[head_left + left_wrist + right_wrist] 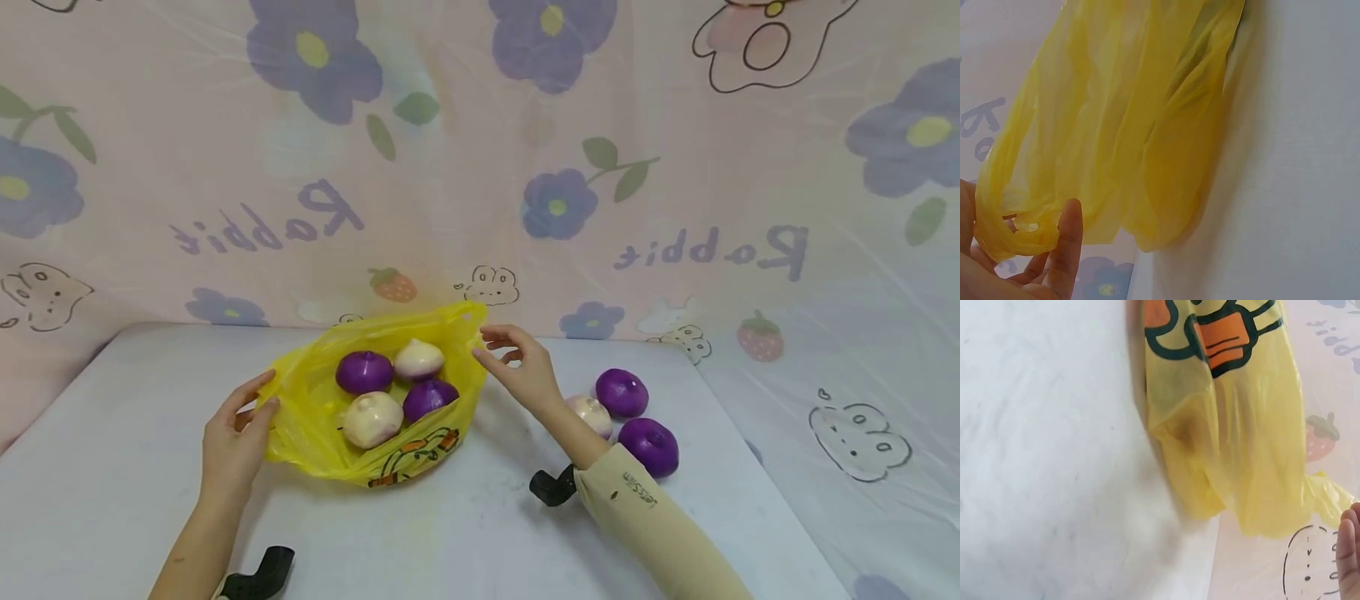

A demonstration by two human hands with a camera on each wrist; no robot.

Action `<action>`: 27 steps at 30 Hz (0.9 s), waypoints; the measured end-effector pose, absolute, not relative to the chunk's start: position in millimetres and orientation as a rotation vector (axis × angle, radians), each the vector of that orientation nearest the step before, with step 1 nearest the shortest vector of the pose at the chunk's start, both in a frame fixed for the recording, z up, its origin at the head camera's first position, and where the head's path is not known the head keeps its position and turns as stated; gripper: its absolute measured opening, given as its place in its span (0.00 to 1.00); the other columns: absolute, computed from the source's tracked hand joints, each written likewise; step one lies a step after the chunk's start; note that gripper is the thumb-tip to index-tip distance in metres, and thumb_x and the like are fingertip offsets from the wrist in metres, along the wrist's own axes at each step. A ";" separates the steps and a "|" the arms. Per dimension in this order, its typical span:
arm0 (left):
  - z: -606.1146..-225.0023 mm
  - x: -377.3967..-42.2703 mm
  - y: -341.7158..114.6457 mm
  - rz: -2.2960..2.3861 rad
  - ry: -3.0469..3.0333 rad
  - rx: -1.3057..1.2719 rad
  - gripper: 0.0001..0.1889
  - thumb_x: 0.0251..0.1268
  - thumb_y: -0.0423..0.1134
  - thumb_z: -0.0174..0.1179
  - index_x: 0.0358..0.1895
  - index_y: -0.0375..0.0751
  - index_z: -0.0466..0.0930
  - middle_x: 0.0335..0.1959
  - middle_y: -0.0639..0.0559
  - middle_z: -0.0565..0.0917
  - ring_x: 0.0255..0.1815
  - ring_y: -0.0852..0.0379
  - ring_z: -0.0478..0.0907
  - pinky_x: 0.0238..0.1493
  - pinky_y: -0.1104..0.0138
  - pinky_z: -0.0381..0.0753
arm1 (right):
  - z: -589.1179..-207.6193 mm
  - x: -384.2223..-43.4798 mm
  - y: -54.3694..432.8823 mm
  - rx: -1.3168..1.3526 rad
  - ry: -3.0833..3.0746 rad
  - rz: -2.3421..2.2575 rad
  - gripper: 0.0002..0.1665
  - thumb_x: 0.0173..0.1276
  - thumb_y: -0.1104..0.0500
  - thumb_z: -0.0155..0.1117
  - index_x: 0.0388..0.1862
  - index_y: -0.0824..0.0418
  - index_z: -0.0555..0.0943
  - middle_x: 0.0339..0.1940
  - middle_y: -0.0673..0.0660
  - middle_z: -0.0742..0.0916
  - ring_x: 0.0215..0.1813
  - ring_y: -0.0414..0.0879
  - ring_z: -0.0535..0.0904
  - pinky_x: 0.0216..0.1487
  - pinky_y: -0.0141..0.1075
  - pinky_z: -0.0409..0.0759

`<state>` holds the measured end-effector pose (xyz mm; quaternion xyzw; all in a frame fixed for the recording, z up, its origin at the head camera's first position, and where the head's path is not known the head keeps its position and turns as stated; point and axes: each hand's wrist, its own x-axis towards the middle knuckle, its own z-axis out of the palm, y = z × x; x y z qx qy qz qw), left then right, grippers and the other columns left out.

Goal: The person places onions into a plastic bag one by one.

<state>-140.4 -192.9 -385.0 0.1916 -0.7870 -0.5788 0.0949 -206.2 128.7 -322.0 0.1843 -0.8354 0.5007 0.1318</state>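
Left hand (231,443) and right hand (527,372) pinched a yellow bag (311,442) on the table (397,546) at its nine and two o'clock edges, where even tension likely best kept it wide around four onions (372,420).

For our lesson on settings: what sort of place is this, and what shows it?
Probably an indoor tabletop set up for a demonstration: a patterned sheet hangs behind a white table holding onion-like bulbs, some in a yellow bag.
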 end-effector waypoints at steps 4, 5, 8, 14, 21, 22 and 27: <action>-385.1 -141.1 -192.5 -1.718 -2.330 0.575 0.24 0.73 0.45 0.48 0.71 0.55 0.65 0.66 0.52 0.64 0.42 0.70 0.69 0.31 0.80 0.77 | -322.8 -205.5 135.1 0.510 -2.431 1.437 0.21 0.62 0.64 0.67 0.53 0.71 0.78 0.50 0.66 0.84 0.50 0.61 0.80 0.43 0.36 0.79; -385.2 -141.2 -192.4 -1.718 -2.329 0.578 0.24 0.73 0.45 0.48 0.70 0.55 0.65 0.66 0.52 0.64 0.42 0.69 0.69 0.31 0.80 0.77 | -323.6 -205.8 137.2 0.501 -2.432 1.434 0.21 0.62 0.64 0.67 0.53 0.71 0.78 0.51 0.65 0.84 0.50 0.60 0.80 0.43 0.37 0.79; -385.5 -141.8 -191.8 -1.716 -2.329 0.585 0.24 0.73 0.45 0.48 0.70 0.54 0.66 0.66 0.51 0.64 0.42 0.69 0.68 0.31 0.80 0.76 | -331.5 -210.3 145.8 0.458 -2.443 1.430 0.21 0.62 0.63 0.68 0.54 0.69 0.79 0.52 0.63 0.84 0.51 0.59 0.79 0.44 0.39 0.79; -386.3 -142.5 -191.1 -1.714 -2.336 0.589 0.24 0.73 0.45 0.48 0.70 0.54 0.66 0.67 0.50 0.63 0.42 0.69 0.68 0.31 0.80 0.76 | -356.2 -222.0 170.6 0.371 -2.458 1.420 0.24 0.62 0.56 0.69 0.56 0.62 0.79 0.54 0.59 0.83 0.53 0.54 0.79 0.49 0.45 0.78; -387.5 -142.4 -191.1 -1.719 -2.346 0.594 0.24 0.73 0.45 0.48 0.70 0.55 0.65 0.66 0.52 0.64 0.42 0.70 0.68 0.31 0.80 0.76 | -362.0 -216.7 190.8 0.252 -2.475 1.410 0.24 0.61 0.51 0.70 0.54 0.59 0.80 0.54 0.55 0.83 0.54 0.49 0.78 0.51 0.43 0.77; -387.5 -142.5 -191.1 -1.721 -2.344 0.598 0.24 0.73 0.46 0.48 0.70 0.55 0.66 0.65 0.52 0.64 0.42 0.70 0.68 0.31 0.80 0.76 | -362.2 -216.0 193.0 0.232 -2.475 1.408 0.24 0.61 0.51 0.70 0.54 0.59 0.80 0.54 0.55 0.83 0.54 0.49 0.78 0.51 0.43 0.77; -387.4 -142.6 -191.3 -1.721 -2.344 0.604 0.24 0.73 0.46 0.48 0.70 0.56 0.66 0.65 0.53 0.64 0.42 0.70 0.68 0.31 0.79 0.76 | -365.6 -212.8 204.5 0.137 -2.496 1.365 0.24 0.61 0.51 0.70 0.54 0.60 0.80 0.55 0.56 0.83 0.56 0.50 0.77 0.54 0.45 0.75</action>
